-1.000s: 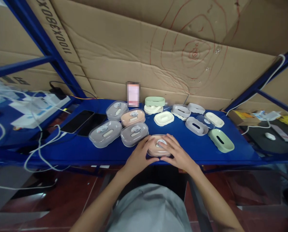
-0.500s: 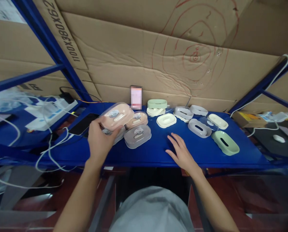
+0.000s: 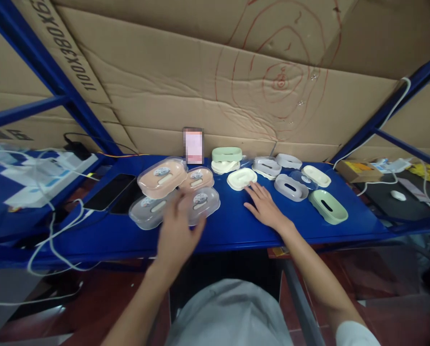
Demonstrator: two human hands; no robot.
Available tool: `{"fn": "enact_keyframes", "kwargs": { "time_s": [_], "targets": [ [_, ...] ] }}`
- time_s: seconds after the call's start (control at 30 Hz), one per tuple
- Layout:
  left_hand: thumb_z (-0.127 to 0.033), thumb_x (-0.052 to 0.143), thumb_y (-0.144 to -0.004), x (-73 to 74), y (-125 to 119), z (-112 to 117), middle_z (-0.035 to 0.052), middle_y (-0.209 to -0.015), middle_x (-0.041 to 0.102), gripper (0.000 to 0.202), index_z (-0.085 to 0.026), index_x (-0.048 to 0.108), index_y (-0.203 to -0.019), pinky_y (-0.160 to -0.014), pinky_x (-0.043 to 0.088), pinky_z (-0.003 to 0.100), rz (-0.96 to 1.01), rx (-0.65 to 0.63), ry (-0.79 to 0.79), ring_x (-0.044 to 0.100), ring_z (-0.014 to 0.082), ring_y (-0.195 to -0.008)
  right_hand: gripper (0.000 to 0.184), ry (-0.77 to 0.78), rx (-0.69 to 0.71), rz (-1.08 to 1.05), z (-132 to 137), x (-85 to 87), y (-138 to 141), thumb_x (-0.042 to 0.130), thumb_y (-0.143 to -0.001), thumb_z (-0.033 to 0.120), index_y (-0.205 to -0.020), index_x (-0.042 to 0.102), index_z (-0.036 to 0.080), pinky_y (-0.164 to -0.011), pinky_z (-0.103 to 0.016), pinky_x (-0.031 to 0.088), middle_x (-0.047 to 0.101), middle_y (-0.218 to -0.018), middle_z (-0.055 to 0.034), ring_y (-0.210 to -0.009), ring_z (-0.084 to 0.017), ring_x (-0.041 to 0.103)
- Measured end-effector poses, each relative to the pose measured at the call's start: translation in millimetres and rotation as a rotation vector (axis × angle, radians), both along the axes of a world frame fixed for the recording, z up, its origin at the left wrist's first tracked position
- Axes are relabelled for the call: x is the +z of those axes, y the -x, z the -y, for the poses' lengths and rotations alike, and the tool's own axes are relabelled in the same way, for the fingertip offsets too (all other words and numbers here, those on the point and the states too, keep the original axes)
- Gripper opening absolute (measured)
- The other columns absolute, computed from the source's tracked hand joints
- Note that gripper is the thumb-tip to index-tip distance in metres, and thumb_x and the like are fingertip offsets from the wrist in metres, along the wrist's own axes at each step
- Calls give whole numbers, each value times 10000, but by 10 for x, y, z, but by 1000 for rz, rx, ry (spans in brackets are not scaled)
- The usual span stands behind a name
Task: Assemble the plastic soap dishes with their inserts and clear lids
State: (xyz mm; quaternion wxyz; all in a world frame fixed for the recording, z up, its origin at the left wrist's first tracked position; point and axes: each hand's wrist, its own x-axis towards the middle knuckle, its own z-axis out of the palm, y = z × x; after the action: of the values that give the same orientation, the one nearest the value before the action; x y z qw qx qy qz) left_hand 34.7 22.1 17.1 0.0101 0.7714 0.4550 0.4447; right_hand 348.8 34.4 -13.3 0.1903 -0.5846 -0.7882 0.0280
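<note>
My left hand [image 3: 181,230], somewhat blurred, holds nothing, its thumb held apart from the fingers. It hovers in front of a grey soap box [image 3: 204,204] with a clear lid and hides part of it. Behind it, a peach soap box [image 3: 160,178] sits on or against another grey soap box [image 3: 145,216], beside a second peach soap box [image 3: 196,179]. My right hand [image 3: 265,205] is open, fingers stretched toward the near edge of a cream oval tray [image 3: 241,179]; whether the fingertips touch it I cannot tell.
To the right lie grey soap box parts [image 3: 290,187], a green tray [image 3: 328,206], a clear lid [image 3: 304,180] and a cream tray [image 3: 316,176]. A green piece [image 3: 227,154] rests on a cream one at the back. Phones [image 3: 110,191] and white cables [image 3: 52,235] are left.
My left hand has let go of the peach soap box on the left pile and moved right and nearer. My right hand has moved up to the cream tray.
</note>
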Motion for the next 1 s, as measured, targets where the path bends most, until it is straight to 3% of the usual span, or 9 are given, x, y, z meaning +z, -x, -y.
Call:
{"fn": "enact_keyframes", "kwargs": {
  "time_s": [0.13,0.23,0.3,0.4,0.5,0.6,0.77,0.9,1.0],
  "targets": [
    [-264,565,-1052,-255,-536,322,137,-1573,535,531,-288,430,-1565,-1171,529,488,-130,-303,74,559,305,-1451,646,97,-13,63,-197,84,-6,494,-1085,520,-1658,391,238,-1287,-710,182,389,-1711,-170,-1615,-373,306],
    [-267,525,-1071,-374,-743,297,171,-1670,440,561,-237,388,-1614,-1200,494,533,-224,-347,143,474,346,-1530,580,98,84,31,13,170,-57,481,-1095,525,-1634,425,319,-1292,-633,248,513,-1644,-101,-1552,-302,434],
    [-271,523,-1071,-424,-791,221,193,-1699,399,571,-203,387,-1622,-1223,453,581,-264,-324,158,403,379,-1574,577,13,59,2,220,190,-197,479,-1096,517,-1641,408,341,-1283,-582,287,519,-1639,-82,-1537,-280,452],
    [-267,517,-1074,-479,-797,141,186,-1598,544,477,-192,502,-1545,-1213,458,592,-297,-311,172,452,369,-1544,578,-175,-256,14,443,120,-575,493,-1080,495,-1609,467,264,-1250,-661,263,527,-1617,-153,-1517,-351,455],
    [-257,520,-1075,-499,-777,138,141,-1457,670,323,-209,648,-1368,-1188,499,554,-296,-339,182,528,336,-1487,451,-195,-470,-19,525,16,-967,499,-1055,442,-1400,664,204,-1156,-719,336,675,-1423,-192,-1363,-398,580],
    [-247,548,-1064,-486,-728,171,108,-1422,688,242,-223,693,-1257,-1208,497,526,-253,-382,188,522,312,-1493,372,-160,-434,-87,567,27,-1144,470,-1059,417,-1183,752,210,-1057,-589,480,755,-1247,-157,-1207,-357,669],
    [-223,559,-1052,-482,-536,236,91,-1425,674,214,-238,692,-1220,-1193,528,500,-186,-438,200,505,294,-1510,517,-149,-425,-268,548,217,-1028,342,-1107,552,-1278,688,208,-864,-390,560,762,-1176,-108,-996,-259,706],
    [-206,576,-1031,-504,-383,256,99,-1427,668,203,-230,685,-1201,-1198,524,504,-182,-470,181,524,299,-1494,634,-121,-522,-344,284,200,-942,255,-1101,632,-1196,712,203,-825,-374,554,767,-1064,-105,-951,-264,703],
    [-217,600,-1018,-516,-337,251,93,-1402,678,191,-238,683,-1188,-1193,528,503,-169,-479,189,532,301,-1485,689,-121,-563,-288,90,125,-909,264,-1079,677,-1182,725,176,-932,-456,537,754,-1150,-172,-1105,-335,686]
  ]
}}
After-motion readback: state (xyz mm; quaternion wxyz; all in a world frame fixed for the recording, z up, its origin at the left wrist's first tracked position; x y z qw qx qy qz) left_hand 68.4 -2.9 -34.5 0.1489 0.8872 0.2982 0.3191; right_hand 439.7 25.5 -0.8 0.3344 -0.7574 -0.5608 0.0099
